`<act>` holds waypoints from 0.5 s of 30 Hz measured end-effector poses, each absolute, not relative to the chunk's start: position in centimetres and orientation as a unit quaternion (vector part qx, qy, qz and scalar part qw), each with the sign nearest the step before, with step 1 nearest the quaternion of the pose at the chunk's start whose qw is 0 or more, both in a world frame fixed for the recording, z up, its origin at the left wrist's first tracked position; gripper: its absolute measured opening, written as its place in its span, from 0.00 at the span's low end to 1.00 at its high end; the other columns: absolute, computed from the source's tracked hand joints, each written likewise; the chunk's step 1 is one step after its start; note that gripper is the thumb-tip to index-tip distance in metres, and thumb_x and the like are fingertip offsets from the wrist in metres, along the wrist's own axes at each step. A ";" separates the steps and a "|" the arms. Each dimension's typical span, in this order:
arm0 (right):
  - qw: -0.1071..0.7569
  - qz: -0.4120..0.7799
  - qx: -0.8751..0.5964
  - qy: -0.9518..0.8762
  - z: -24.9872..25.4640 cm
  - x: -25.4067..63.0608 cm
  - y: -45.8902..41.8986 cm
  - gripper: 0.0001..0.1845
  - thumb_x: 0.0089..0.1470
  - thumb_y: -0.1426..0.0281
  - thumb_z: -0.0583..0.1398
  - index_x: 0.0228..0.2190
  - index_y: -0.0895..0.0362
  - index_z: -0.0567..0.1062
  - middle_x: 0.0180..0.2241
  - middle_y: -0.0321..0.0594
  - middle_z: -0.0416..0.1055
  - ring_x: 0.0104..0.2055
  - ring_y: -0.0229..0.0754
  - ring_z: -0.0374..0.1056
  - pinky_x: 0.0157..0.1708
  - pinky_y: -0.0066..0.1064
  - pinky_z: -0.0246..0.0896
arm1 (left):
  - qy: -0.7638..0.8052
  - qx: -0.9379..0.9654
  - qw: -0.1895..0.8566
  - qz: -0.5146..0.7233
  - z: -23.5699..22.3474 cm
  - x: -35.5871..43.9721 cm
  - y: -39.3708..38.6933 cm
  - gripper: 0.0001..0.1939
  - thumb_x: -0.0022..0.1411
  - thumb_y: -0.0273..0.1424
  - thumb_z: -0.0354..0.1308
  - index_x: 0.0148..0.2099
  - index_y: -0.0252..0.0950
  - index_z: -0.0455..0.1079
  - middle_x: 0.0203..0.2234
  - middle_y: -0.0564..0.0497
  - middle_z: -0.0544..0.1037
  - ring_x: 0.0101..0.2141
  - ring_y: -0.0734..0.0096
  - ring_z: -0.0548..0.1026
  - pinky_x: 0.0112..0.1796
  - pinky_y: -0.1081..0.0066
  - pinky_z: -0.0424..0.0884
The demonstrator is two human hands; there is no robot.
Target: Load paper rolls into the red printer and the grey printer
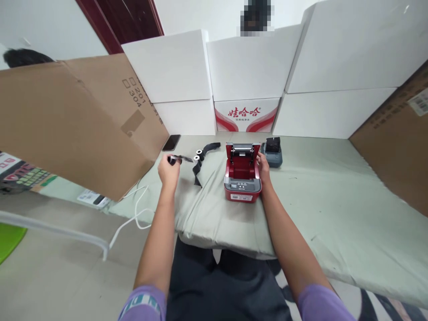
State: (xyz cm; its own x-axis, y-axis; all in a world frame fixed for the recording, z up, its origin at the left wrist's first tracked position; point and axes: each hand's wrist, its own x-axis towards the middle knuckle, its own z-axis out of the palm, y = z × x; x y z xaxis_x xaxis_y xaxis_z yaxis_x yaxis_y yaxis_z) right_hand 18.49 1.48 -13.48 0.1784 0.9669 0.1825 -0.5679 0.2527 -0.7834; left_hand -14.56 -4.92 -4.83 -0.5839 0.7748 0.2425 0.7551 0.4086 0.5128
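Head view, left hand: your left hand (pixel 169 171) is curled around a black roll (pixel 172 159), with a dark strip (pixel 186 158) running from it toward the two loose rolls.
Head view, right hand: your right hand (pixel 264 168) touches the right side of the red label printer; whether it grips or only rests there, you cannot tell from this angle.
Label printer: the red label printer (pixel 242 194) stands upright on the table (pixel 321 191) in front of you, between your forearms, its lid (pixel 233 150) raised and its red interior showing.
Loose rolls: an upper roll (pixel 202 157) and a lower roll (pixel 198 164), both black with white cores, lie close together between your left hand and the printer, each trailing a black tail.
Dark grey device: the dark grey device (pixel 275 160) sits just beyond your right hand, a black piece on top.
Phone: the phone (pixel 171 142) lies beyond your left hand, near the cardboard panel (pixel 83 120).
Back edge: a printed carton (pixel 247 115) stands behind the printer, among white boxes (pixel 170 67).
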 end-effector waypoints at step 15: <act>0.707 0.526 -0.318 -0.351 -13.2 18.4 1.4 0.19 0.52 0.53 0.61 0.42 0.51 0.78 0.39 0.33 0.78 0.41 0.40 0.74 0.40 0.32 0.69 | 0.894 0.441 0.004 0.079 -5.9 -13.3 -4.6 0.32 0.52 0.60 0.60 0.42 0.36 0.75 0.45 0.33 0.80 0.51 0.42 0.74 0.52 0.52 0.63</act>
State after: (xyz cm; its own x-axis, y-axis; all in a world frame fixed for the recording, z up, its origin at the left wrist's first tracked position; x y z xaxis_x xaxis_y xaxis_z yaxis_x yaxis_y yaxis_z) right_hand 18.41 1.37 -13.22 0.2018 0.9661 0.1609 -0.5197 0.2448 -0.8185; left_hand -13.27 -4.56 -5.88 -0.6112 0.7891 0.0620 0.7877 0.5988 0.1446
